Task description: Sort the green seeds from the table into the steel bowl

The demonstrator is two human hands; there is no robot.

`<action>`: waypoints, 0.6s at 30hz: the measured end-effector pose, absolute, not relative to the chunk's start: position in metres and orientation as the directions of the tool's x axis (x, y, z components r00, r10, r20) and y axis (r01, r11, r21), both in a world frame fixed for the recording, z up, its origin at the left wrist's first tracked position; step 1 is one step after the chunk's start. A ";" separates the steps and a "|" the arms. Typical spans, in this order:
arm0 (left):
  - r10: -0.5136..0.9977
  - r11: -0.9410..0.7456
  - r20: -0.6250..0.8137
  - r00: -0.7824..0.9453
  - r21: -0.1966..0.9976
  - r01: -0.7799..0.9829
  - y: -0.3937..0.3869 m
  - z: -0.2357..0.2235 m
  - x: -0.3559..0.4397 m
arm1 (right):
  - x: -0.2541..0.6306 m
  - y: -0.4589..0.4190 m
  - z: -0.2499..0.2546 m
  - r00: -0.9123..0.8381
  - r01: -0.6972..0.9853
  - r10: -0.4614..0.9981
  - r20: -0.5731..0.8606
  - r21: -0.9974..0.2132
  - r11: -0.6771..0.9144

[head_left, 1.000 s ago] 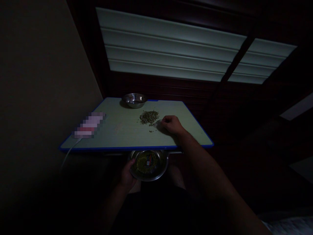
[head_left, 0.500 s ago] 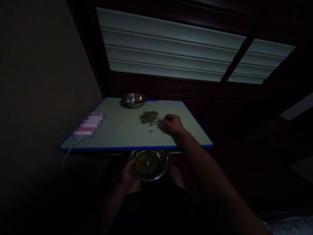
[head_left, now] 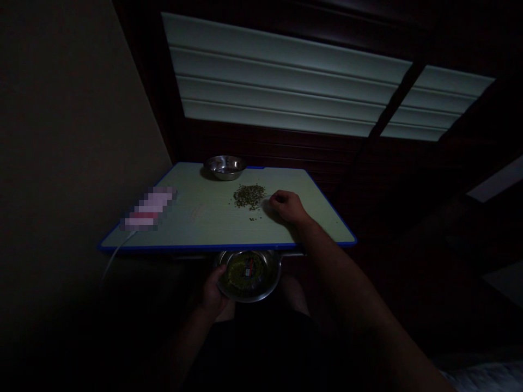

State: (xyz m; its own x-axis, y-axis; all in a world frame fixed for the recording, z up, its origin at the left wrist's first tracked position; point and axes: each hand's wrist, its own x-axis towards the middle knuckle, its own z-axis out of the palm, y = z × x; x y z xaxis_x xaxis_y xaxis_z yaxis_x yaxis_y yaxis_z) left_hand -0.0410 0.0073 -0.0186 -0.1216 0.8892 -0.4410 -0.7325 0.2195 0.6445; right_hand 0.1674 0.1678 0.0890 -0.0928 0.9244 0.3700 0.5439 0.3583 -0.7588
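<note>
The left hand (head_left: 213, 291) had its grip closed on the near-left rim of a stainless-steel basin (head_left: 250, 299), thumb inside, just below the near edge of the worktop (head_left: 220, 231). The basin was probably light but stiff, its smooth metal apt to slip; the rim looked the best hold, kept level for the greenish contents (head_left: 237, 275) inside.

The right hand's (head_left: 288, 207) grip was pinched nearly shut, seemingly on a pale translucent piece (head_left: 265, 200), too blurred to name. It stood beside a loose pile of small greenish-brown beans (head_left: 248, 196) on the worktop. These looked hard, light and prone to roll, easier to take by pinch or sweep than as one mass. A steel bowl (head_left: 226, 175) sat at the far edge, likewise rigid and best lifted by its rim.

In the basin showed a dark label-like patch (head_left: 248, 268) with red and white marks; its writing could not be read. The phone-like device (head_left: 149, 208), with a white cable (head_left: 116, 255), was pixelated, hiding any brand.
</note>
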 end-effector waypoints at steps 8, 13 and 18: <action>0.892 0.211 -0.434 -0.131 0.653 -0.728 0.006 -0.017 -0.040 | 0.168 0.169 0.088 -0.076 0.505 0.935 0.348 -0.795 0.337; 0.895 0.214 -0.432 -0.111 0.634 -0.743 0.007 -0.019 -0.041 | 0.169 0.170 0.087 -0.101 0.514 0.925 0.366 -0.776 0.364; 0.900 0.224 -0.428 -0.086 0.621 -0.751 0.007 -0.020 -0.042 | 0.169 0.170 0.087 -0.079 0.494 0.943 0.324 -0.808 0.320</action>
State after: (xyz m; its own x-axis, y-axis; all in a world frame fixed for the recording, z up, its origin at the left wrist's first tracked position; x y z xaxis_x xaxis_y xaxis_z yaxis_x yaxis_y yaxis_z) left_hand -0.0425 0.0066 -0.0203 -0.0855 0.8996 -0.4282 -0.7513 0.2240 0.6208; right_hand 0.1692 0.1697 0.0875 -0.0791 0.9426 0.3244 0.4944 0.3197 -0.8083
